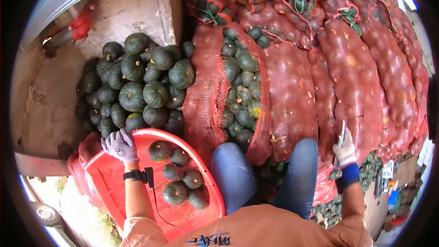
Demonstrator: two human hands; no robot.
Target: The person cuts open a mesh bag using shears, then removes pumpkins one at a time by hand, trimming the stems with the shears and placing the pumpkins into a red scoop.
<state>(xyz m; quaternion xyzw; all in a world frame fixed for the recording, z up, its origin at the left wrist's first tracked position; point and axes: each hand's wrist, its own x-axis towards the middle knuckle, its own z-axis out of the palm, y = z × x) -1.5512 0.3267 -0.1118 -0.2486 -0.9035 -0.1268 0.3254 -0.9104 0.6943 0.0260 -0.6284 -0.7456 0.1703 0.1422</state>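
My left hand [120,145], in a pale glove, lies at the upper edge of a red plastic tub [107,187]. Its fingers look spread, close to the dark green pumpkins [132,96] piled beyond the rim. Several small pumpkins [175,193] sit inside the tub. Over on the right, my right hand [345,150], in a white glove, is closed around a thin metal tool that looks like a knife [343,130], its blade pointing away from me. Behind it lies a filled red mesh sack [350,82].
A mesh sack [201,91] slit lengthwise shows pumpkins inside, between the loose pile and my knees. More full sacks [290,96] are stacked ahead and to the right. A concrete wall [137,7] stands at the far left. Loose pumpkins [329,210] lie at lower right.
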